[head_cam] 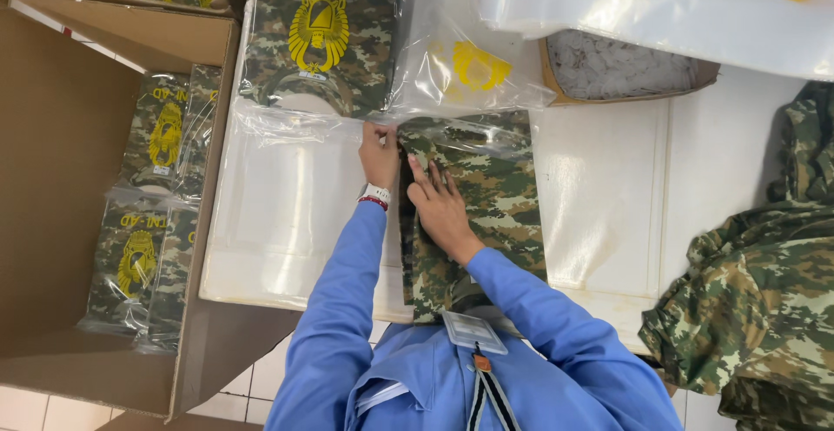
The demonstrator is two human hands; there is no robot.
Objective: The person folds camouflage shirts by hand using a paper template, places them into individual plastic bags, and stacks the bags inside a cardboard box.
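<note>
Left hand (379, 155) pinches the clear bag's (473, 135) mouth; right hand (441, 209) lies flat, unclenched, on the folded camouflage shirt (499, 201). Best keep the mouth wide and the shirt flat on the desk (599, 205).

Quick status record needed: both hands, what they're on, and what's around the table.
left hand: grips the open edge of the clear bag
right hand: flat on the folded camo shirt, fingers toward the bag mouth
shirt: lies beside the bag on the white table, not yet inside
behind: bagged shirt with yellow emblem
box: cardboard, left of the table, holds bagged shirts
right edge: loose camo pile
</note>
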